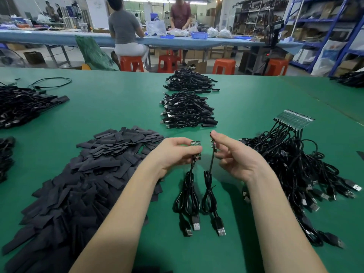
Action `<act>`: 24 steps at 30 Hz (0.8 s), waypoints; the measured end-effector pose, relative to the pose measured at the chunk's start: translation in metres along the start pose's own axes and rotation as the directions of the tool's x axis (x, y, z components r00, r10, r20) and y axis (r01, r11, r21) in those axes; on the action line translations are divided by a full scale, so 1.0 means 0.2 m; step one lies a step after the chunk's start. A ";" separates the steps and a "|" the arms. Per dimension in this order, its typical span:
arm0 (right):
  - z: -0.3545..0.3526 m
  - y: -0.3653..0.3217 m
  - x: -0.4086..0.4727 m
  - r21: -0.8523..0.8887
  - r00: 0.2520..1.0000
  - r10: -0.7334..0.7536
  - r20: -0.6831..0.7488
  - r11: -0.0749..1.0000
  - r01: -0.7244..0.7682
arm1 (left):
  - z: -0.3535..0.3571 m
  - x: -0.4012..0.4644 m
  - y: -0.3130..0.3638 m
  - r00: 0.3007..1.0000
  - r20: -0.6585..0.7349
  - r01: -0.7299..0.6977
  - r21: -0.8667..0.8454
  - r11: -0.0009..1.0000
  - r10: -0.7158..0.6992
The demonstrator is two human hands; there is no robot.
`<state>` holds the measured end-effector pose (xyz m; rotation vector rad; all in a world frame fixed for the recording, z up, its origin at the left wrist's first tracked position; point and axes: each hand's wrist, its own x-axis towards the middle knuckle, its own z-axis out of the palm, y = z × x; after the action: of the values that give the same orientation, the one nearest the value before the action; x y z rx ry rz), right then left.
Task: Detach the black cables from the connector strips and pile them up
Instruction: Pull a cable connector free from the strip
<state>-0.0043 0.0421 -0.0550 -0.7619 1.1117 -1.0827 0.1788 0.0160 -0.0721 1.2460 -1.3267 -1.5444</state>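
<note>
My left hand (173, 153) pinches a short piece of connector strip (195, 143) from which coiled black cables (187, 196) hang down to the green table (122, 107). A small gap to the right, my right hand (234, 154) pinches a single small board (212, 142) whose own black cable (209, 198) hangs with its USB plug on the table. Behind my right hand a full connector strip (295, 120) sticks up from a heap of attached cables (291, 164). Two piles of bundled black cables (187, 111) lie further back in the middle.
A big heap of flat black sleeves (84, 174) covers the table at my left. More cable heaps (21, 105) lie at the far left and far right (350, 79). Beyond the table stand red stools (224, 66), a blue bench with people, and shelves.
</note>
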 end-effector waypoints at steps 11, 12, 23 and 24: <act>-0.01 0.01 0.05 0.028 0.979 -0.058 -0.197 0.997 0.065 | 0.27 -0.06 -0.02 0.949 -0.167 -0.275 -0.036 0.961 0.266; -0.01 0.02 0.05 0.033 0.982 -0.045 -0.183 0.998 0.052 | 0.28 -0.06 -0.04 0.951 -0.166 -0.283 -0.112 0.953 0.262; 0.18 -0.13 -0.06 -0.644 0.786 -0.609 -0.107 0.645 0.412 | 0.29 -0.03 -0.12 0.945 -0.269 -0.271 -0.329 0.905 0.186; 0.23 -0.14 -0.06 -0.704 0.776 -0.630 -0.029 0.564 0.431 | 0.29 -0.03 -0.12 0.946 -0.261 -0.273 -0.322 0.907 0.192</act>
<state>0.0300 0.0432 -0.0116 -1.6599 1.6060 -1.3359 0.1261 0.0424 -0.0946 0.9606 -0.9594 -1.3535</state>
